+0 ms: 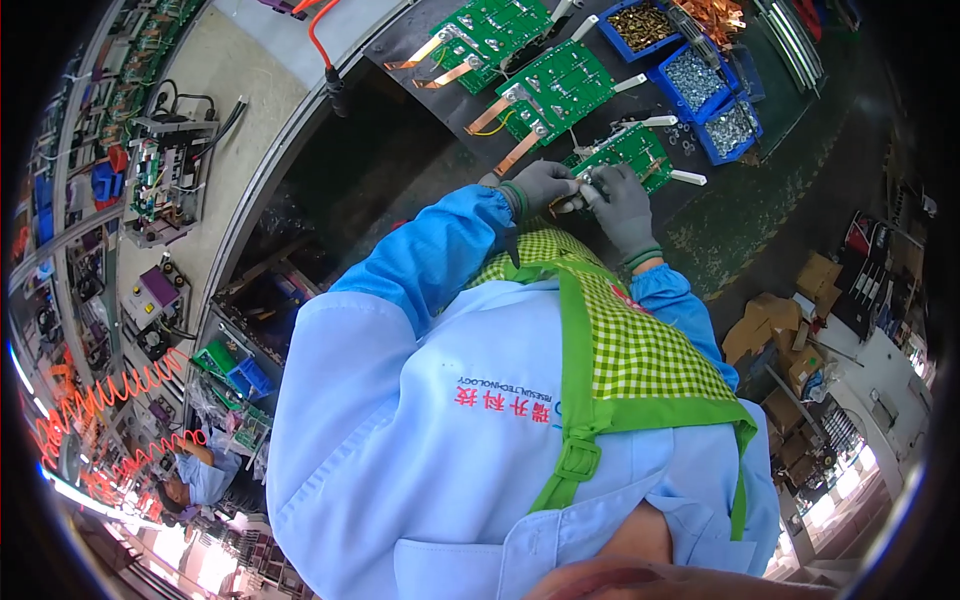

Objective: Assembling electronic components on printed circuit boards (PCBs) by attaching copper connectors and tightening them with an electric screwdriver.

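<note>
My left hand (543, 187), in a grey glove, is closed at the near left edge of a green circuit board (640, 150). My right hand (624, 210), also gloved in grey, bends over the same board with its fingers pinched near the left fingertips. Between the two hands shows a small shiny metal piece, too small to name, and a bit of copper-coloured strip below it. Farther off lie two more green circuit boards, a middle one (560, 90) and a far one (490, 40). Copper strips (518, 152) stick out from their left ends, and white posts (630, 83) stand at their corners.
Blue bins at the bench's right hold brass-coloured screws (640, 25), washers (693, 78) and small silvery parts (730, 130). Loose washers lie beside them. A red cable (322, 35) hangs at the upper left. Cardboard boxes (770, 325) are at the right. Another person (205, 475) sits far left.
</note>
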Demonstrator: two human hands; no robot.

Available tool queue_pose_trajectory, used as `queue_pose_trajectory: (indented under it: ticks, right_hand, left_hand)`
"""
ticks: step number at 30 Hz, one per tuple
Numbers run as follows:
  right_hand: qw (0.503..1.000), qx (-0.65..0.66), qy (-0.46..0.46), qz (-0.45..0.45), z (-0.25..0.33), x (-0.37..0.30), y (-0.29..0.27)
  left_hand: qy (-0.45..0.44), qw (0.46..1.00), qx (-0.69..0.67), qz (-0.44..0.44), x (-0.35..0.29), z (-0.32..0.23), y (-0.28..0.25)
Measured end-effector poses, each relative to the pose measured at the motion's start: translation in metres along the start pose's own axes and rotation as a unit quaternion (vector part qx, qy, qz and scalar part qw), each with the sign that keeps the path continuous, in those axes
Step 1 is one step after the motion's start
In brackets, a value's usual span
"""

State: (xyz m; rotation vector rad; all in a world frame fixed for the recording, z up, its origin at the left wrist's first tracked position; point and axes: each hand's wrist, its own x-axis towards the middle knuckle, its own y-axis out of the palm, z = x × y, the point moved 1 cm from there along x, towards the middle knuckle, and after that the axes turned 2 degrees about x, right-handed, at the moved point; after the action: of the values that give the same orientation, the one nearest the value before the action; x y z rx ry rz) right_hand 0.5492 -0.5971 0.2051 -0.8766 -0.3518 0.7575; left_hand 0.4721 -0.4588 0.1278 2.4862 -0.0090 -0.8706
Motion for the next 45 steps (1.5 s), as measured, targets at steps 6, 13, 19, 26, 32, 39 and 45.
queue_pose_trajectory:
  ticks: [6, 13, 19, 26, 32, 39, 45]
  right_hand:
    - [0.999, -0.045, 0.004, -0.003, -0.004, 0.000, 0.010]
    - [0.998, -0.024, -0.065, -0.012, -0.011, -0.001, 0.018]
    - [0.995, 0.022, -0.100, -0.011, -0.012, 0.001, 0.010]
    - [0.999, -0.003, -0.043, 0.006, -0.009, 0.002, 0.014]
    - [1.000, -0.019, -0.021, -0.007, -0.009, 0.004, 0.013]
    - [0.995, 0.080, 0.060, 0.022, 0.003, 0.006, 0.006]
    - [0.994, 0.018, -0.109, -0.011, -0.017, 0.004, 0.007]
  left_hand:
    - [-0.021, 0.993, 0.116, -0.013, 0.000, -0.014, 0.001]
    - [-0.024, 0.998, 0.051, -0.030, 0.002, -0.004, 0.001]
    - [-0.004, 0.991, 0.134, -0.018, 0.000, -0.011, 0.002]
    - [-0.022, 0.993, 0.114, -0.024, 0.001, -0.011, 0.002]
    - [-0.019, 0.993, 0.118, -0.008, 0.002, -0.010, 0.001]
    - [0.005, 0.997, 0.075, 0.027, -0.001, -0.006, -0.003]
    - [-0.014, 0.999, 0.044, -0.016, 0.001, -0.002, 0.001]
